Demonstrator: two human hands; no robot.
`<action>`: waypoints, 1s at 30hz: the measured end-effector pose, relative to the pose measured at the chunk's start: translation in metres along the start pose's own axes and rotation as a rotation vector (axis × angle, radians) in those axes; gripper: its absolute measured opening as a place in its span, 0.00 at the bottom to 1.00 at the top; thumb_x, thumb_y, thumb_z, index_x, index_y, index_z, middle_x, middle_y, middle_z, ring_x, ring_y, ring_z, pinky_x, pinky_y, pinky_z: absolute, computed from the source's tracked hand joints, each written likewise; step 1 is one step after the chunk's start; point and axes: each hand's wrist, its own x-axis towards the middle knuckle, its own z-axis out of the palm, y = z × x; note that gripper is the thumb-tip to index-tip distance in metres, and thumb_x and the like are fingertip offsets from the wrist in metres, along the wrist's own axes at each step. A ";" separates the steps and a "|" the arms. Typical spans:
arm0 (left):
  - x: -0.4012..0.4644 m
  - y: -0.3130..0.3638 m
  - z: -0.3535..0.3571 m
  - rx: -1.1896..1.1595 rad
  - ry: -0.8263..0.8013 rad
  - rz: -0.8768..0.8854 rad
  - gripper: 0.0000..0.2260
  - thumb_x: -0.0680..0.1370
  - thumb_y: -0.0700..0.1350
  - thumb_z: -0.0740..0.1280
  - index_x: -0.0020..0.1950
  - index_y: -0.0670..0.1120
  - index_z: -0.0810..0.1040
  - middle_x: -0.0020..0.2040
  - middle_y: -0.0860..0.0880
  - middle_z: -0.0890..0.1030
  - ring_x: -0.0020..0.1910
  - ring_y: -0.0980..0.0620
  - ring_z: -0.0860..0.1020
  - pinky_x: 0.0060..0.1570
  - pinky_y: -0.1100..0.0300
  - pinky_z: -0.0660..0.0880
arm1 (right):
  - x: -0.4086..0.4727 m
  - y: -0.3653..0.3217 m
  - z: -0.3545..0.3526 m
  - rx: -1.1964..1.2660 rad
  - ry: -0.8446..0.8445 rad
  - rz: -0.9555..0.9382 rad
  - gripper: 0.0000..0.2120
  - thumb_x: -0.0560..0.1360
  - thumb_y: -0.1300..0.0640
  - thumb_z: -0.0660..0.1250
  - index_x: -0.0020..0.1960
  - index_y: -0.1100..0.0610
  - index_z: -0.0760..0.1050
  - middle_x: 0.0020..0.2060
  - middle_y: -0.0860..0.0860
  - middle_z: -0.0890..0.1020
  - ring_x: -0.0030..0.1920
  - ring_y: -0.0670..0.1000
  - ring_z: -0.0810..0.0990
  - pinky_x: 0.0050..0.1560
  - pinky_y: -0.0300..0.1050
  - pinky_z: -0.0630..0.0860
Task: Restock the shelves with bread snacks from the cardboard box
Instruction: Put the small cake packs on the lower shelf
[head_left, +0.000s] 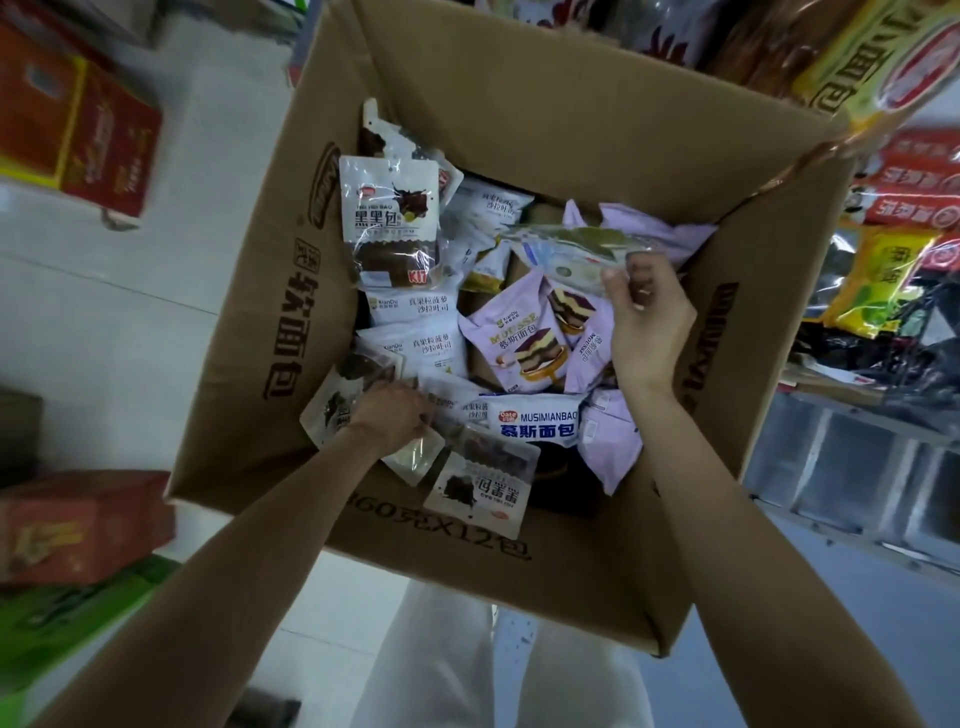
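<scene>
Right hand (649, 317) pinches green packet (576, 254) over cardboard box (249, 332)

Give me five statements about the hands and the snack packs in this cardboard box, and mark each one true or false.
1. The right hand pinches a pale green pack raised above the others. True.
2. The left hand is outside the cardboard box. False: it reaches inside, among dark bread packs at the near left corner.
3. The box is empty. False: many packs lie inside.
4. Purple mousse bread packs lie in the box below the right hand. True.
5. The box flaps are closed. False: they are folded open.
</scene>
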 end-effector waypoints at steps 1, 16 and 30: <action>0.000 -0.001 -0.001 -0.013 0.027 0.003 0.08 0.78 0.52 0.65 0.55 0.53 0.79 0.57 0.51 0.80 0.58 0.51 0.76 0.58 0.58 0.68 | -0.004 -0.003 -0.002 0.014 -0.005 0.008 0.06 0.76 0.58 0.67 0.45 0.60 0.74 0.34 0.47 0.74 0.34 0.43 0.69 0.37 0.29 0.66; -0.078 0.011 -0.110 -1.307 0.789 -0.049 0.04 0.77 0.46 0.67 0.42 0.51 0.75 0.51 0.46 0.80 0.52 0.49 0.79 0.51 0.53 0.75 | -0.035 -0.051 -0.082 -0.110 0.094 -0.056 0.07 0.75 0.55 0.67 0.48 0.60 0.76 0.48 0.52 0.73 0.51 0.56 0.73 0.49 0.46 0.70; -0.132 0.083 -0.239 -1.583 1.097 -0.138 0.06 0.80 0.43 0.63 0.43 0.49 0.73 0.44 0.52 0.79 0.43 0.57 0.76 0.42 0.67 0.71 | -0.011 -0.140 -0.210 -0.075 0.080 -0.147 0.03 0.78 0.54 0.63 0.45 0.51 0.72 0.30 0.48 0.79 0.30 0.51 0.76 0.33 0.42 0.71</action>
